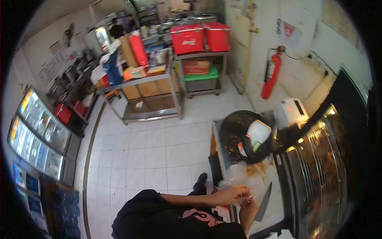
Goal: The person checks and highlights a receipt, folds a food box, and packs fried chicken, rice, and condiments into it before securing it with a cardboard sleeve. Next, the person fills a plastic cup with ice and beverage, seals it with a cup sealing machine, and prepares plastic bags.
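Observation:
My left hand (pixel 237 194) reaches across from the left, its fingers bent and pinched together over the cutting board. Just below it, my right hand (pixel 247 208) comes up from the bottom edge and meets it. Between the fingertips is a small, whitish, see-through thing, like thin plastic; its exact kind is too small to tell. To the right of my hands a large knife (pixel 264 205) lies on the white cutting board (pixel 274 199). Brown food scraps (pixel 256 170) and crumpled clear plastic (pixel 238 170) lie beyond my hands.
A black round pan (pixel 234 123) holding a white packet (pixel 258 133) stands beyond the board. On the right is a lit glass display case (pixel 318 171), with a white device (pixel 291 112) behind it. A steel cart (pixel 153 115) and red coolers (pixel 187 39) stand farther off; bottled water (pixel 68 211) is at left.

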`<action>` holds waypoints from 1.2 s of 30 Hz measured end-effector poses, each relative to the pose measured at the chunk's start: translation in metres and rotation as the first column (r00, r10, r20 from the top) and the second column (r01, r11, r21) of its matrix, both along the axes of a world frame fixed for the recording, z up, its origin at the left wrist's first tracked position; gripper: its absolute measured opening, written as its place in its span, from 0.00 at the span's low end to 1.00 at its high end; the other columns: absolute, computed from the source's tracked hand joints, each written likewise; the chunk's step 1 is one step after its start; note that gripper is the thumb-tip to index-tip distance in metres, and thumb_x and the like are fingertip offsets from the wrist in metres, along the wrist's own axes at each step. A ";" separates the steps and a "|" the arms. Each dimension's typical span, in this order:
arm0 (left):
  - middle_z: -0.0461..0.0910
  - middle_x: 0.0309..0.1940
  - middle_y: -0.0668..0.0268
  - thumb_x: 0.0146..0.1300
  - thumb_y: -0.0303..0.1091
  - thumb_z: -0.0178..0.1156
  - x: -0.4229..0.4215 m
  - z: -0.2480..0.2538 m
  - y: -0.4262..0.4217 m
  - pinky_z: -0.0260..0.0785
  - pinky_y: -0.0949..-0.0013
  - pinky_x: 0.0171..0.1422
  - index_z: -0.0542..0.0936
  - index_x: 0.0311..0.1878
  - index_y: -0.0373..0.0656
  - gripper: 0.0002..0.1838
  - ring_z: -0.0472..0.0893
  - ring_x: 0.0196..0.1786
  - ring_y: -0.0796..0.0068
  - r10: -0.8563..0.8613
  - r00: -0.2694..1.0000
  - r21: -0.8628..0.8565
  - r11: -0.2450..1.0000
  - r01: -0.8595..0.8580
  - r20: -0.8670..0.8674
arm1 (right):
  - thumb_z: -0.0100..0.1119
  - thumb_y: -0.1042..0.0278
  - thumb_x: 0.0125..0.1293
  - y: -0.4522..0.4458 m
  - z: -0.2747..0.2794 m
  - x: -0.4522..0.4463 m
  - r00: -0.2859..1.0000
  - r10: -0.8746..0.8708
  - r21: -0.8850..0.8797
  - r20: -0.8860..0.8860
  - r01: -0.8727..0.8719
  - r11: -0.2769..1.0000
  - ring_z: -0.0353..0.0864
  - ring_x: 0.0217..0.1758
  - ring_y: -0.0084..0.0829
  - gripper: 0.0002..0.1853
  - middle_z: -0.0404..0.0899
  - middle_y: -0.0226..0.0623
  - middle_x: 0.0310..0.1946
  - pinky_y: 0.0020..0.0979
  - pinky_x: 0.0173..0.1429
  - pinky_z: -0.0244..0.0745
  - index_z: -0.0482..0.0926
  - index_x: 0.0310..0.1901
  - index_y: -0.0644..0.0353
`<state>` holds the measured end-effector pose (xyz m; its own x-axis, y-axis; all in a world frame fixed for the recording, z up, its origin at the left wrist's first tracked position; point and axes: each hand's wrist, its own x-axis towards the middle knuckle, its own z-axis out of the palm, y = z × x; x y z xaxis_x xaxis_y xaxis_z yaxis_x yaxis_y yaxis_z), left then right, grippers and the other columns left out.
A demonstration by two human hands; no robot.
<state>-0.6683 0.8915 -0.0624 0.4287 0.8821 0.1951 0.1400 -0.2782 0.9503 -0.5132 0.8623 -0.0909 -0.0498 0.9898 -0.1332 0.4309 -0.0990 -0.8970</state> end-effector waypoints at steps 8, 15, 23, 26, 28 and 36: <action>0.74 0.38 0.54 0.60 0.31 0.56 0.071 -0.032 -0.013 0.69 0.58 0.43 0.73 0.43 0.39 0.09 0.76 0.42 0.51 -0.514 0.788 0.037 0.830 0.557 -0.339 | 0.45 0.40 0.66 -0.034 -0.077 0.025 0.109 -0.317 -0.224 -0.942 0.499 0.837 0.70 0.60 0.45 0.35 0.67 0.45 0.60 0.40 0.60 0.69 0.58 0.64 0.60; 0.74 0.40 0.53 0.59 0.27 0.55 0.129 -0.027 -0.041 0.69 0.57 0.44 0.72 0.44 0.39 0.10 0.76 0.42 0.49 -0.830 0.419 0.038 0.437 0.899 -0.367 | 0.31 0.18 0.53 -0.078 -0.035 0.054 -0.227 -0.110 -0.173 -0.968 0.277 0.945 0.50 0.70 0.52 0.48 0.47 0.43 0.70 0.57 0.64 0.56 0.45 0.71 0.38; 0.76 0.37 0.59 0.63 0.28 0.56 0.193 -0.028 -0.087 0.73 0.69 0.44 0.73 0.44 0.35 0.09 0.80 0.42 0.69 -0.951 0.302 -0.276 0.306 0.911 -0.060 | 0.28 0.19 0.55 -0.137 -0.008 0.122 0.007 -0.079 -0.068 -0.997 0.433 0.899 0.44 0.72 0.52 0.45 0.41 0.40 0.72 0.63 0.67 0.37 0.41 0.71 0.32; 0.77 0.40 0.63 0.65 0.29 0.55 0.221 -0.020 -0.093 0.73 0.75 0.46 0.74 0.47 0.35 0.10 0.79 0.46 0.77 -0.947 0.310 -0.361 0.260 0.896 0.087 | 0.32 0.21 0.55 -0.148 0.008 0.162 0.093 -0.067 -0.029 -0.993 0.364 0.931 0.40 0.74 0.50 0.44 0.40 0.37 0.73 0.61 0.68 0.33 0.40 0.71 0.31; 0.77 0.42 0.62 0.65 0.29 0.54 0.247 -0.012 -0.099 0.73 0.73 0.50 0.73 0.50 0.36 0.12 0.79 0.47 0.74 -0.963 0.248 -0.346 0.199 0.917 0.103 | 0.31 0.21 0.55 -0.150 0.007 0.193 0.165 -0.046 0.001 -0.985 0.274 0.962 0.41 0.74 0.49 0.44 0.40 0.37 0.73 0.61 0.68 0.34 0.40 0.71 0.31; 0.63 0.62 0.59 0.68 0.32 0.49 0.315 -0.022 -0.123 0.66 0.62 0.61 0.64 0.62 0.41 0.20 0.72 0.59 0.64 -0.939 0.344 -0.322 0.333 0.887 -0.021 | 0.49 0.48 0.66 -0.197 0.088 0.415 0.041 -0.987 0.015 0.153 0.999 0.044 0.73 0.51 0.39 0.32 0.68 0.46 0.57 0.35 0.54 0.68 0.60 0.65 0.60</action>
